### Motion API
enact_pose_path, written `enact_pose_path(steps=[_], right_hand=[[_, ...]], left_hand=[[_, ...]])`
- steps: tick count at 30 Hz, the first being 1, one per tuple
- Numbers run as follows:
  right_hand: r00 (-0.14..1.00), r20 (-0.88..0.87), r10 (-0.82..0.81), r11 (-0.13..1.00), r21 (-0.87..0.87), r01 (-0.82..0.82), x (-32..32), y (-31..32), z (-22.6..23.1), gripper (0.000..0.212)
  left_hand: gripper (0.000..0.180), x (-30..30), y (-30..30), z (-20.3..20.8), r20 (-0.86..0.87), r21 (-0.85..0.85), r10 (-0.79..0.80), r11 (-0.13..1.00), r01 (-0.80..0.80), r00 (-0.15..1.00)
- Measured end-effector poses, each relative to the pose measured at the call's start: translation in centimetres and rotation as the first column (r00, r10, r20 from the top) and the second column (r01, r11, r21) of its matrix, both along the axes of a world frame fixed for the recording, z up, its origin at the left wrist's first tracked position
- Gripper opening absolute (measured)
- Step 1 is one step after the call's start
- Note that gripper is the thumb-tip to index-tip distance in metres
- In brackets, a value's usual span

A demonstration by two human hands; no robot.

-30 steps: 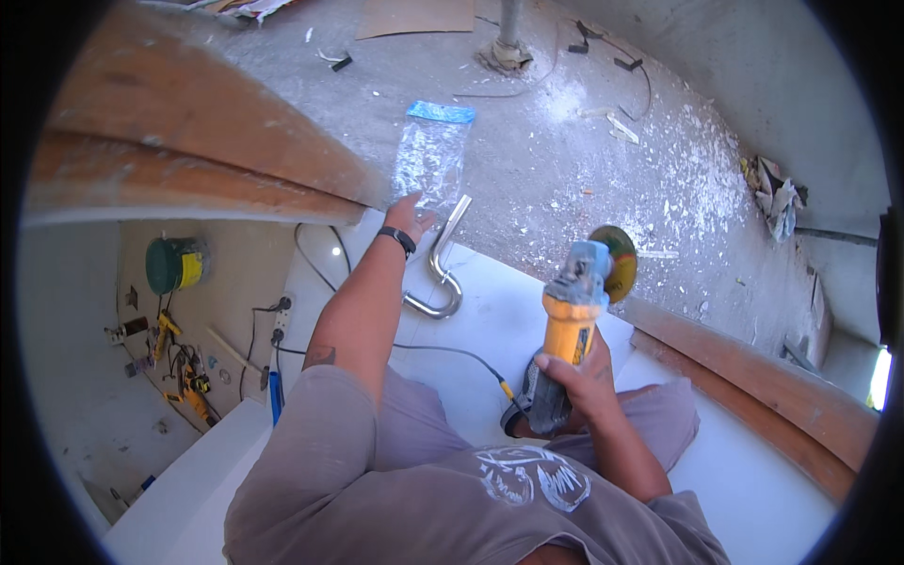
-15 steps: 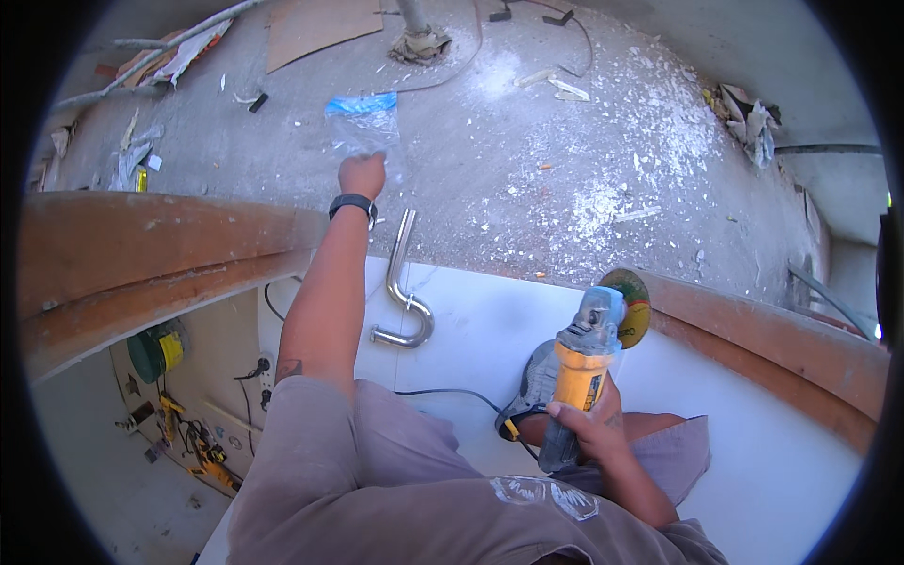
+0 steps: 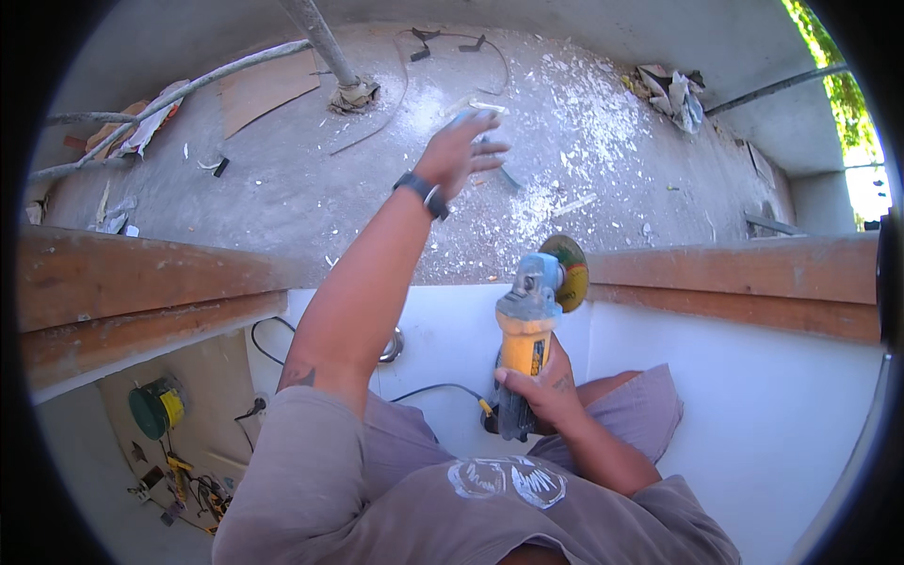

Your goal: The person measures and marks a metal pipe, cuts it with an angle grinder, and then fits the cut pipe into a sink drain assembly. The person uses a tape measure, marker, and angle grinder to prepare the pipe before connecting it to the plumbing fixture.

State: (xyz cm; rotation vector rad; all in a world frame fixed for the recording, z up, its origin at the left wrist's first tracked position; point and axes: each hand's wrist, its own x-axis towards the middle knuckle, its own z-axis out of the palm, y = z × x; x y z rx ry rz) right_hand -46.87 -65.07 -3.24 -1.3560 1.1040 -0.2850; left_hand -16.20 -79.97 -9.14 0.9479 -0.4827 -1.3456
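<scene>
Since the earlier frame the left hand [image 3: 459, 151] has risen higher and further out over the dusty concrete floor [image 3: 282, 188]. The clear plastic bag with a blue strip that lay ahead of it before is now mostly hidden; only a pale corner shows at the fingertips, and I cannot tell if the hand grasps it or has released it. The fingers are spread loosely, not clenched. A dark wristwatch [image 3: 422, 191] sits on that wrist.

The right hand [image 3: 537, 386] has changed little. It is wrapped firmly around the body of the yellow and grey angle grinder [image 3: 524, 339], which points away from the person, its disc [image 3: 568, 273] near the wooden rail [image 3: 753, 273]. The grinder's black cable [image 3: 428, 388] runs over the white surface [image 3: 753, 414] below.

The bent metal pipe [image 3: 391, 347], seen whole before, is now almost covered by the left forearm; only a curved end shows. At lower left, a green and yellow reel [image 3: 155, 410] lies among small tools.
</scene>
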Motion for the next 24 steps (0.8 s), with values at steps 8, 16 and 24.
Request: enact_pose_path(steps=[8,16,24], right_hand=[[0.975,-0.170,0.142,0.989,-0.017,-0.147,3.3,-1.4,-2.8,0.069],[0.652,-0.264,0.711,0.663,-0.060,-0.747,9.5,-4.3,-0.2,0.079],[0.433,-0.586,0.685,0.458,-0.115,-0.881,11.3,-26.6,-10.1,0.054]], left_hand=[[0.068,-10.8,21.1,-1.9,-0.311,0.124,-0.239,0.950,0.288,0.920],[0.044,-9.1,23.7,-3.0,-0.463,0.284,0.234,0.953,-0.107,0.855],[0.040,-9.0,30.0,-2.4,-0.105,0.448,0.554,0.768,-0.458,0.826]])
